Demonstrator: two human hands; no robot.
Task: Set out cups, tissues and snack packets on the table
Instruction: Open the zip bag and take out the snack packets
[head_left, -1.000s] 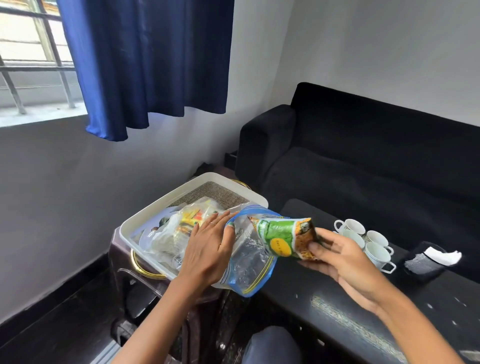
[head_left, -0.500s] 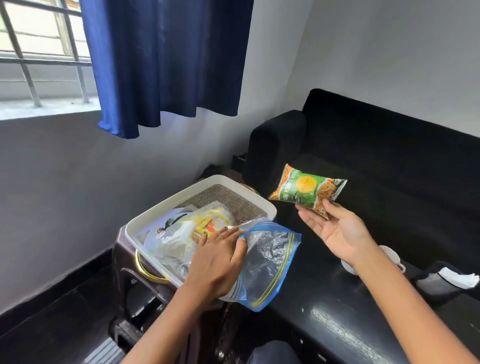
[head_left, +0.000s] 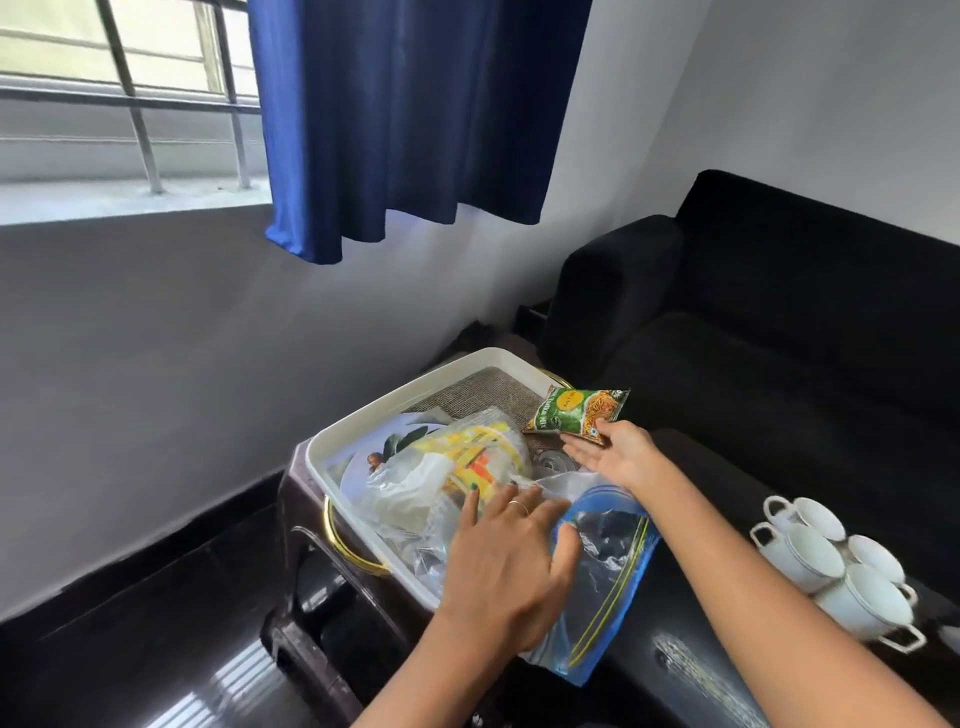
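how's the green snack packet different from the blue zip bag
The green snack packet is opaque, printed and sealed; the blue zip bag is clear with a blue edge. The packet rests on the right hand fingertips; the bag lies under the left hand, draped over the white tray rim.

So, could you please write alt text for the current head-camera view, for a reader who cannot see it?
A person's right hand holds a green snack packet on its fingers above a white tray, while the left hand rests on a clear zip bag at the tray's edge. White cups cluster on the dark table to the right, before a black sofa.
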